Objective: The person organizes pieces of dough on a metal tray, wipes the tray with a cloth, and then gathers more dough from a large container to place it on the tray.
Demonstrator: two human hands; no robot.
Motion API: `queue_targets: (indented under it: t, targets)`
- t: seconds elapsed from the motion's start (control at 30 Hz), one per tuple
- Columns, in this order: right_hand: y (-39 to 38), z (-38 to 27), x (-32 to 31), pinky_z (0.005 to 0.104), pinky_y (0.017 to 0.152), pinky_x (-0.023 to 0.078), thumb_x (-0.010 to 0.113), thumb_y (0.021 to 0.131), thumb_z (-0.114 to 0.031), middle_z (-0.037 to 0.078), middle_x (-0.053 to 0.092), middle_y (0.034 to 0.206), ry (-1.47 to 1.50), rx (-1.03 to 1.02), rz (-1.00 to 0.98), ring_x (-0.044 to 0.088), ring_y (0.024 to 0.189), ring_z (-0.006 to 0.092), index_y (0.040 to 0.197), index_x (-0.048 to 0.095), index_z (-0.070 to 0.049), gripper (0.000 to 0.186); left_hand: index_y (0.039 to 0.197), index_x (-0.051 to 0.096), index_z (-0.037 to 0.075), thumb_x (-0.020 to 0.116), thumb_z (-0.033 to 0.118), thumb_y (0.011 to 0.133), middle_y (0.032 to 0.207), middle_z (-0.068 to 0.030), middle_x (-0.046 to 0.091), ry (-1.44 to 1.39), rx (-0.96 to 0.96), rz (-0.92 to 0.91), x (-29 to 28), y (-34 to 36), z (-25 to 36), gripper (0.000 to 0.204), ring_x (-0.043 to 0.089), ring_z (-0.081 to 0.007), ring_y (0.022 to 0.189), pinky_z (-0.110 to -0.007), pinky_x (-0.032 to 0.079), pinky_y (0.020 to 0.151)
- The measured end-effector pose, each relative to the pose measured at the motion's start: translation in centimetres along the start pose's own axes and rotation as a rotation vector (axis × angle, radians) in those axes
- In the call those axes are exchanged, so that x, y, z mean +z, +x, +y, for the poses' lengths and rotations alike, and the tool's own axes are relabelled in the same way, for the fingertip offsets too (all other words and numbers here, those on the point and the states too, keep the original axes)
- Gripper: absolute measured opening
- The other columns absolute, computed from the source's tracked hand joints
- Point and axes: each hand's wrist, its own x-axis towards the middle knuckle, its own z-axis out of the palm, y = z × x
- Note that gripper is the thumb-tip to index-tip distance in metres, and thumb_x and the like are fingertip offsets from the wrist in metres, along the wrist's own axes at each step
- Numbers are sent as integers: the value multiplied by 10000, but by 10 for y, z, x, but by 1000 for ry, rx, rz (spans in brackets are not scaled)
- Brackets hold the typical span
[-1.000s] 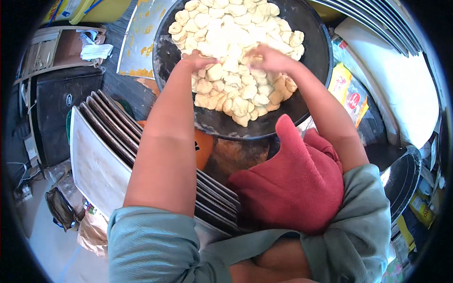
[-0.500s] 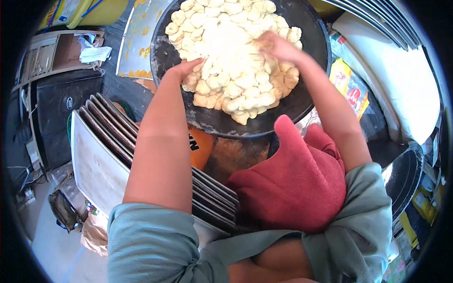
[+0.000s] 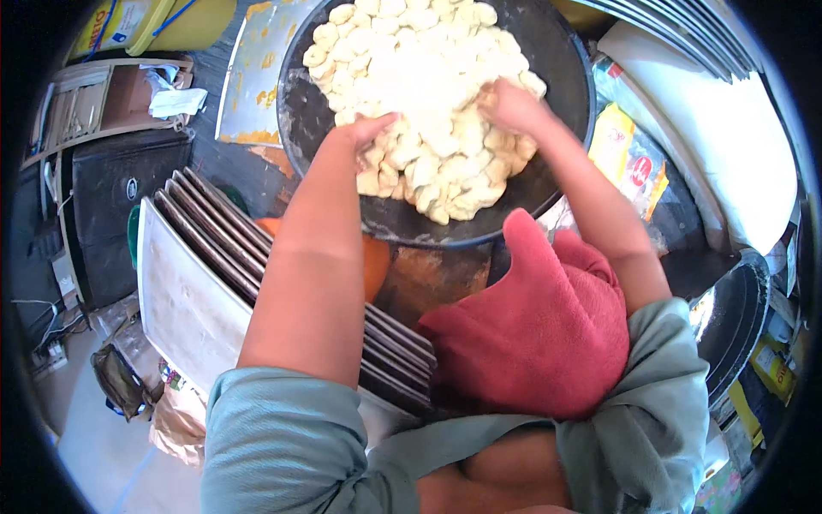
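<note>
A heap of pale dough pieces (image 3: 462, 163) fills the middle of a wide black round pan (image 3: 300, 111). At the heap's left side is my left hand (image 3: 368, 131), its thumb lying across the top and its other fingers mostly sunk among the dough pieces. My right hand (image 3: 514, 106) grips into the right side, fingers curled round dough. Glare washes out the centre of the heap. Over my lap, below the pan, lies a red cloth (image 3: 539, 334).
Metal trays (image 3: 184, 283) stand stacked on edge at my left; more trays (image 3: 685, 30) sit at the upper right. A stained sheet (image 3: 257, 86) lies left of the pan. On the right are a white sack (image 3: 702, 128), a yellow packet (image 3: 610, 141) and a black round pan (image 3: 741, 321).
My left hand has moved slightly right and down into the heap, and my right hand slightly down. Dough pieces along the near edge have shifted and bunched closer together.
</note>
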Motion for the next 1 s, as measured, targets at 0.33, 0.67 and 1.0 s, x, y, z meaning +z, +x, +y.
queue_targets:
  t: [0.33,0.67,1.0]
  targets:
    - [-25,-46,56,596,1080,283,565,769,-680,290,283,1487,-111,-68,-402,274,1363,495,1483,353,-178,898,1435,350,96,542,679,827,1169,-227,638,525,499,396,-21,25,35,864,663,-373,977,-461,526,850]
    - [62,80,6,607,1103,196,660,733,-638,188,234,1553,-39,324,92,230,1425,359,1513,278,-207,969,1510,238,105,660,640,756,1565,-212,153,729,339,-551,61,-78,99,1016,165,-363,1442,-563,319,1084]
    - [-4,0,26,516,1001,363,658,819,-387,141,584,1221,178,-365,-448,541,1177,308,1116,686,-153,380,1400,460,69,630,571,820,1462,-245,349,527,725,377,38,14,29,785,356,-359,1357,-503,280,1122]
